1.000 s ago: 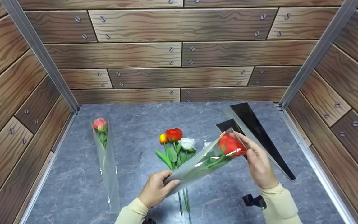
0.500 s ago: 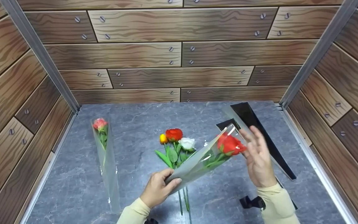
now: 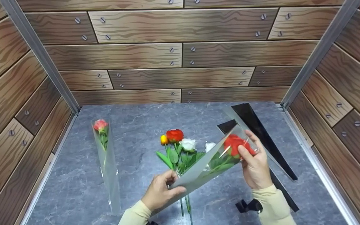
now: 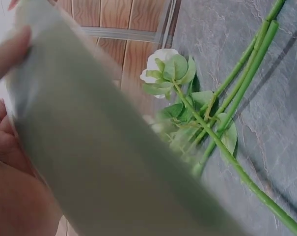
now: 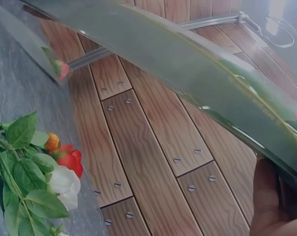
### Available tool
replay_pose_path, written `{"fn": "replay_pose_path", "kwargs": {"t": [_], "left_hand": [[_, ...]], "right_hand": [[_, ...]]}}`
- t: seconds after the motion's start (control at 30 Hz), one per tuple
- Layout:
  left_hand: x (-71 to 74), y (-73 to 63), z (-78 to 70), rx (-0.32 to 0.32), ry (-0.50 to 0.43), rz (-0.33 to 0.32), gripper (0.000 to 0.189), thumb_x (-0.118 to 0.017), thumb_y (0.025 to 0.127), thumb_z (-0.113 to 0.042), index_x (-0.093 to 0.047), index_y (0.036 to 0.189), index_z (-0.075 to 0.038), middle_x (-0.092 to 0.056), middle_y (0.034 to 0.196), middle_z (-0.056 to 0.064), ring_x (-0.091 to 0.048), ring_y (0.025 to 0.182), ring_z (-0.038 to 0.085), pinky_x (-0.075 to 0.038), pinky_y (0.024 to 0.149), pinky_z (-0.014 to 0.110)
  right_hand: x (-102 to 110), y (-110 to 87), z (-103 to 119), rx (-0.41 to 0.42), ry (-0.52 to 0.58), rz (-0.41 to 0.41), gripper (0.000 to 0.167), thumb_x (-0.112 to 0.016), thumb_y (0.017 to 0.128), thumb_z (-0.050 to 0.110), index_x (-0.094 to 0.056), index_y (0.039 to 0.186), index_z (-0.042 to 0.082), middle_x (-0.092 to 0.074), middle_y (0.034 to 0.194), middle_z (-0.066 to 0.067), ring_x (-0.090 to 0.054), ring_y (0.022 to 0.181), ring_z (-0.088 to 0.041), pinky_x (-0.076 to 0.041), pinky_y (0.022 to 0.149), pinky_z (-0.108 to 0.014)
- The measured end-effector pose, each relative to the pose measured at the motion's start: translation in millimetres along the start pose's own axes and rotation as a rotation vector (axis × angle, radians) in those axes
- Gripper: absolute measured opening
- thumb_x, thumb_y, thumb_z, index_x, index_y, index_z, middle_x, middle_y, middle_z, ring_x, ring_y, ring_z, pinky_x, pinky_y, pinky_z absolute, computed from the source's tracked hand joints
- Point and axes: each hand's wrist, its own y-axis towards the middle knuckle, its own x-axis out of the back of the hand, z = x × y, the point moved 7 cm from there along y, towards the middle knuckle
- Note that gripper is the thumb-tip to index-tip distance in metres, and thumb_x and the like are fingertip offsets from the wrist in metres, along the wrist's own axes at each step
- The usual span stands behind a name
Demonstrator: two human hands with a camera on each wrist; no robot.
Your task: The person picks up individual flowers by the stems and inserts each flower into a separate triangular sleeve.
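Note:
A clear flower sleeve (image 3: 195, 175) with a red flower (image 3: 234, 144) inside slants up to the right above the table. Its narrow lower part is gripped by my left hand (image 3: 159, 190), thumb in front. At the wide end my right hand (image 3: 256, 167) pinches the sleeve beside the red bloom, thumb over the front. The sleeve's frosted side (image 4: 104, 132) fills much of the left wrist view. Beneath it lie loose stems with a red flower (image 3: 174, 135), a white rose (image 3: 188, 144) and a yellow-orange tulip (image 3: 164, 139).
A wrapped pink carnation (image 3: 101, 125) in a clear sleeve (image 3: 109, 181) lies at the left. Black flower sleeves (image 3: 261, 137) lie at the right, partly behind my right hand. Wood-patterned walls (image 3: 180, 54) enclose the grey marbled table (image 3: 136, 122).
My right hand came off the sleeve's open end, spread its fingers, then took hold of it again lower by the bloom. The left hand kept its grip, shifting slightly right.

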Motion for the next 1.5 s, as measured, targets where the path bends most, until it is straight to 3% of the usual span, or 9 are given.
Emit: {"fn": "replay_pose_path", "kwargs": {"t": [0.13, 0.27, 0.4, 0.53, 0.8, 1.0, 1.13, 1.27, 1.5], "left_hand": [[4.5, -0.3, -11.5, -0.021, -0.005, -0.030, 0.018, -0.075, 0.081, -0.009, -0.057, 0.080, -0.007, -0.064, 0.068, 0.002, -0.050, 0.058, 0.004, -0.044, 0.052, 0.021], [9.4, 0.1, -18.7, 0.011, 0.013, -0.052, 0.017, -0.076, 0.079, -0.003, -0.059, 0.078, -0.005, -0.066, 0.070, 0.005, -0.055, 0.058, 0.008, -0.049, 0.053, 0.026], [4.5, -4.9, 4.5, 0.106, 0.001, 0.060, 0.016, -0.077, 0.082, -0.022, -0.064, 0.086, -0.012, -0.068, 0.078, -0.002, -0.060, 0.067, 0.007, -0.051, 0.060, 0.027], [0.4, -15.1, 26.4, 0.208, 0.012, 0.198, 0.020, -0.074, 0.084, -0.032, -0.065, 0.080, -0.015, -0.064, 0.073, -0.009, -0.054, 0.061, 0.002, -0.044, 0.058, 0.020], [-2.5, -21.0, 27.7, 0.205, 0.107, 0.314, 0.008, -0.076, 0.082, -0.021, -0.072, 0.084, -0.014, -0.068, 0.081, -0.010, -0.058, 0.071, 0.001, -0.049, 0.069, 0.022], [-8.2, -23.0, 26.8, 0.210, 0.119, 0.365, 0.006, -0.075, 0.082, -0.016, -0.070, 0.084, -0.014, -0.066, 0.079, -0.010, -0.057, 0.067, 0.000, -0.049, 0.064, 0.020], [-6.1, -24.6, 29.0, 0.187, 0.112, 0.340, 0.007, -0.073, 0.084, -0.016, -0.068, 0.081, -0.013, -0.064, 0.076, -0.011, -0.054, 0.065, 0.000, -0.047, 0.062, 0.021], [3.4, -26.4, 36.4, 0.211, 0.041, 0.265, 0.006, -0.072, 0.085, -0.015, -0.070, 0.088, -0.009, -0.067, 0.079, -0.007, -0.057, 0.070, 0.004, -0.049, 0.067, 0.024], [45.8, -28.8, 59.6, 0.337, -0.031, -0.038, 0.019, -0.071, 0.086, -0.014, -0.068, 0.096, 0.002, -0.069, 0.083, 0.008, -0.061, 0.072, 0.013, -0.052, 0.067, 0.029]], "right_hand": [[3, 0.5, 5, 0.018, 0.003, -0.027, 0.059, -0.051, 0.092, -0.012, -0.030, 0.145, 0.002, -0.056, 0.116, -0.014, -0.062, 0.096, -0.021, -0.054, 0.073, -0.027], [4, 0.7, 7, 0.024, 0.003, -0.029, 0.061, -0.051, 0.091, -0.013, -0.027, 0.146, 0.002, -0.053, 0.120, -0.013, -0.060, 0.098, -0.021, -0.054, 0.073, -0.027], [7, 1.7, 12, 0.047, 0.025, -0.052, 0.060, -0.051, 0.091, -0.013, -0.027, 0.145, 0.001, -0.051, 0.121, -0.015, -0.059, 0.101, -0.021, -0.054, 0.077, -0.028], [14, 3.7, 19, 0.072, 0.062, -0.092, 0.058, -0.052, 0.092, -0.012, -0.031, 0.144, 0.001, -0.054, 0.117, -0.015, -0.061, 0.097, -0.022, -0.053, 0.077, -0.028], [27, 6.3, 29, 0.080, 0.102, -0.121, 0.057, -0.052, 0.093, -0.009, -0.029, 0.144, 0.002, -0.053, 0.118, -0.016, -0.062, 0.097, -0.023, -0.054, 0.078, -0.032], [29, 6.5, 26, 0.066, 0.109, -0.122, 0.054, -0.052, 0.094, -0.006, -0.030, 0.144, 0.003, -0.053, 0.122, -0.014, -0.061, 0.101, -0.022, -0.054, 0.081, -0.033], [26, 5.3, 21, 0.056, 0.172, -0.035, 0.043, -0.049, 0.099, 0.004, -0.036, 0.139, 0.000, -0.059, 0.119, -0.011, -0.063, 0.099, -0.021, -0.053, 0.082, -0.033], [27, 1.7, 15, 0.021, 0.141, 0.049, 0.038, -0.041, 0.103, 0.014, -0.035, 0.139, 0.003, -0.060, 0.123, -0.014, -0.060, 0.107, -0.024, -0.052, 0.083, -0.035], [37, -6.0, -1, -0.069, -0.009, 0.021, 0.043, -0.034, 0.105, 0.021, -0.025, 0.143, 0.005, -0.055, 0.131, -0.014, -0.054, 0.113, -0.024, -0.051, 0.085, -0.034]]}}
